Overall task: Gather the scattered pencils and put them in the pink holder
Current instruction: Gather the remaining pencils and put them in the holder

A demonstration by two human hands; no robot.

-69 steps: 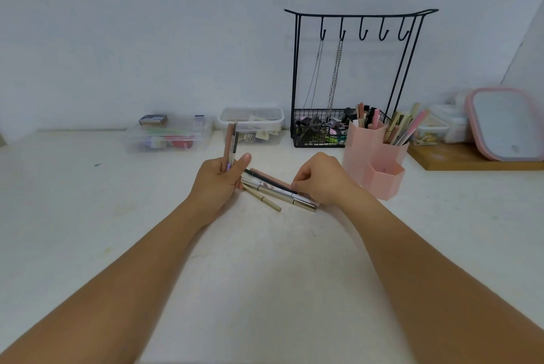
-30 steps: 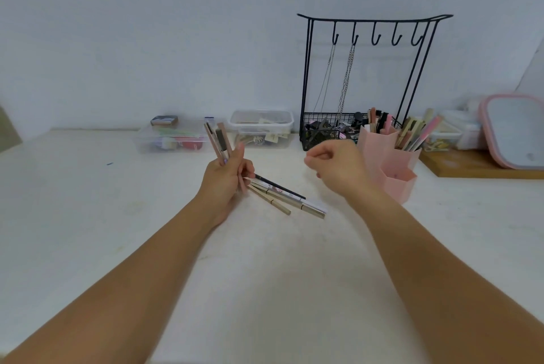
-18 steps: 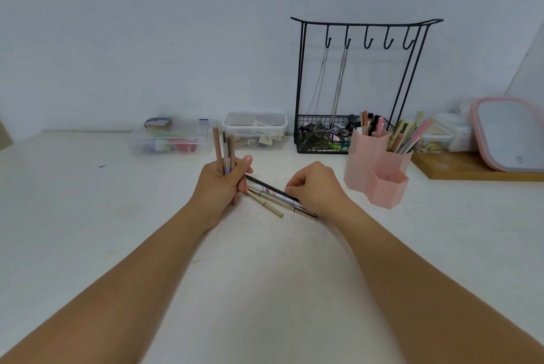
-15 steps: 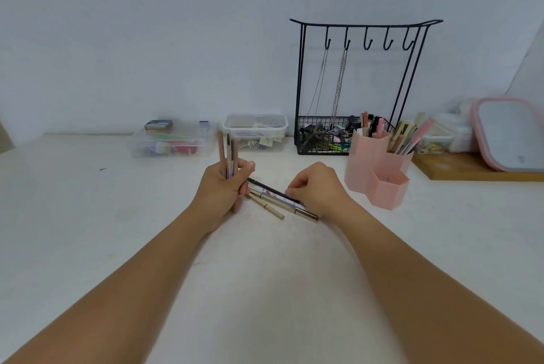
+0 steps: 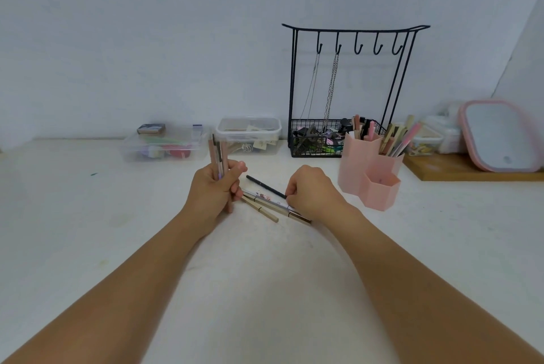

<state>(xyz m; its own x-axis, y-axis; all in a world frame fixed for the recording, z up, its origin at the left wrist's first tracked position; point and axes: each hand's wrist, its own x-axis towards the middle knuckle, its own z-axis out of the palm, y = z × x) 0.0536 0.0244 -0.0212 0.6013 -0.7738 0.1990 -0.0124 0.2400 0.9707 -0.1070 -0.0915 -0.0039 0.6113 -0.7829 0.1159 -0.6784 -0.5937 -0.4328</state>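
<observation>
White tabletop (image 5: 88,246) fills the lower frame beneath a pale wall. Left hand (image 5: 213,190), centre frame, is clamped on a bundle of pencils (image 5: 218,154) held upright. Right hand (image 5: 312,191), just right of it, pinches the near end of a black pencil (image 5: 265,186). Three loose pencils (image 5: 266,206) lie on the surface between the hands. Pink holder (image 5: 369,171) stands to the right of the right hand, its rear compartments stocked. Black wire rack (image 5: 347,90) stands behind it.
</observation>
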